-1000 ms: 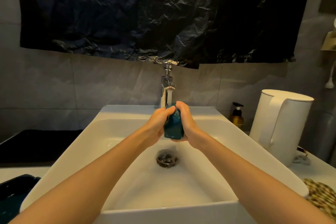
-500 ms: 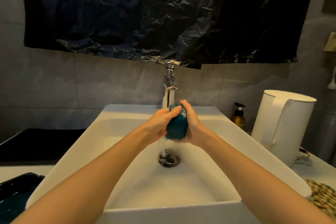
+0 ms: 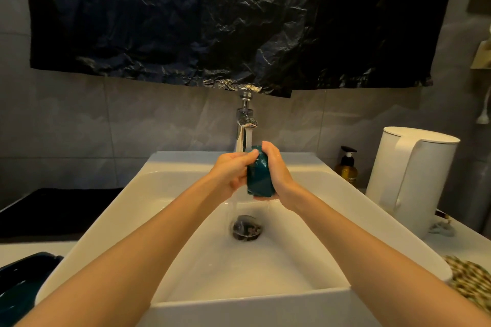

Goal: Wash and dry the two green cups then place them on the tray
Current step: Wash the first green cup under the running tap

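Note:
A dark green cup (image 3: 259, 178) with faceted sides is held under the running chrome tap (image 3: 245, 127), above the white sink (image 3: 186, 194). My right hand (image 3: 276, 175) grips it from the right, fingers curled over its top and palm under its base. My left hand (image 3: 230, 173) holds its left side, thumb on the rim. Water streams down past the cup to the drain (image 3: 247, 227). A dark green tray (image 3: 18, 281) lies at the lower left beside the sink. No second green cup shows.
A white electric kettle (image 3: 409, 183) stands right of the sink, with an amber pump bottle (image 3: 346, 167) behind it. A patterned cloth (image 3: 470, 279) lies at the lower right. A black mat (image 3: 53, 210) covers the counter on the left. Black plastic sheet hangs on the wall.
Both hands have turned the cup under the water and lifted it slightly closer to the tap; my left thumb now sits on its rim.

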`<state>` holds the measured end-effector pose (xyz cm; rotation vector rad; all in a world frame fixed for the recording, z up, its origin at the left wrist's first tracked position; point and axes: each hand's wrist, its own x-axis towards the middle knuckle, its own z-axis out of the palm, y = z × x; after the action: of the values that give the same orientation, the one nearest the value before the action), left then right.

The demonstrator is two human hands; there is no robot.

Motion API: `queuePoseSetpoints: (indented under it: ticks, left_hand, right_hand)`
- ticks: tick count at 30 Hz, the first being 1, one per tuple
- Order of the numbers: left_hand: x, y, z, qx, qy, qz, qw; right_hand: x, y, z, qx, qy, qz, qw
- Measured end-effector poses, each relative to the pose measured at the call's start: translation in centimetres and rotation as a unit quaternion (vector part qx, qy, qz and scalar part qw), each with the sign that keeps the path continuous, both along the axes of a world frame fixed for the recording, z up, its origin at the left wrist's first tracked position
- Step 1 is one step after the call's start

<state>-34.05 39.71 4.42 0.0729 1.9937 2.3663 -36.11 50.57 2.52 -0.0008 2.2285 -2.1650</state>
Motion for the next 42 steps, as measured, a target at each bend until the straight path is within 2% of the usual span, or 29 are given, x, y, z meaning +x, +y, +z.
queuePoseSetpoints:
  ticks: [2,6,8,12,14,16,19,21,25,27,31,37,42]
  left_hand:
    - [0.0,0.0,0.3,0.011,-0.009,0.006,1.000]
    - [-0.1,-0.2,0.3,-0.068,0.022,0.016,0.997]
    - [-0.2,-0.2,0.2,-0.099,0.001,0.027,0.995]
    - [-0.3,-0.7,0.2,-0.021,-0.075,0.014,0.997]
    - [-0.2,-1.1,0.4,0.025,-0.081,0.012,0.996]
    - [-0.2,-1.2,0.6,0.044,-0.065,0.007,0.997]
    - [0.0,-0.8,0.5,0.034,-0.040,-0.020,0.998]
    - [0.1,-0.7,0.2,0.029,-0.045,-0.033,0.998]
    - [-0.3,-1.4,0.0,0.036,-0.063,-0.009,0.997]
    - [-0.2,-1.6,0.2,0.035,-0.071,-0.005,0.997]
    - [0.4,-2.1,0.7,-0.047,-0.093,-0.039,0.994]
    - [0.5,-1.8,1.0,0.074,-0.095,-0.054,0.991]
    - [0.1,-1.2,0.5,0.102,-0.092,-0.056,0.989]
  right_hand:
    - [-0.1,-0.3,-0.1,0.016,0.025,-0.006,1.000]
    - [-0.1,-1.0,0.0,-0.016,-0.006,-0.005,1.000]
    - [0.1,-0.9,0.0,-0.012,-0.009,-0.005,1.000]
    - [0.1,-1.0,-0.9,0.064,0.132,-0.003,0.989]
    - [0.1,-1.0,-1.0,0.059,0.156,0.002,0.986]
    - [0.0,-1.0,-0.8,0.042,0.137,-0.001,0.990]
    - [-0.2,-0.7,-0.7,0.015,0.034,0.001,0.999]
    - [0.0,-0.5,-0.7,0.018,0.008,0.005,1.000]
    - [0.2,-0.8,-0.6,0.028,0.091,-0.001,0.995]
    - [0.3,-1.0,-0.4,0.024,0.098,0.004,0.995]
    - [0.4,-0.4,-0.3,0.040,0.106,0.007,0.994]
    - [0.4,-0.2,-0.3,0.036,0.182,0.011,0.983]
    - [0.5,-0.2,-1.0,0.136,0.264,0.010,0.955]
